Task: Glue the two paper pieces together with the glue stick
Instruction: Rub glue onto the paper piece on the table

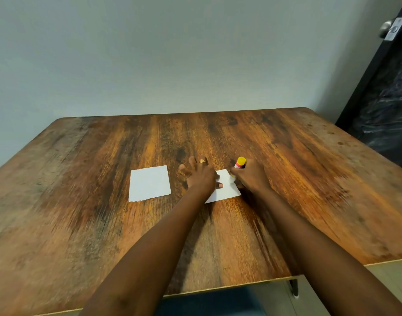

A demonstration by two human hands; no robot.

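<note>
Right hand: My right hand (252, 176) is curled round the glue stick (237, 166), gripping its barrel, with the knuckles toward me.
Glue stick: It tilts, with the yellow end up and away from me and the pale tip down on the paper.
Left hand: My left hand (201, 176) lies palm down with the fingers spread, a gold ring (202, 161) on one of them. The thumb presses the sheet, and the fingers reach past its far corner onto the wood.
Paper being glued: A white paper piece (227, 191) lies flat between my two hands, partly hidden under the left one.
Step in hand: I judge this to be spreading glue on the first piece. The view is too blurred to tell how much glue is down.
Doing it well: Light, even strokes out to the edges should do it. The left hand should press firmly so the thin sheet neither slides nor wrinkles. My thumb should stay off the glued area.
Arm pose: Both bare forearms stretch forward from the near edge and draw together at the sheet.
Second paper piece: A white square (150, 183) lies flat to the left, well apart, untouched and not yet joined.
Table: A worn brown wooden table (81, 224) stands against a pale wall, with a dark door (389, 99) at far right.
</note>
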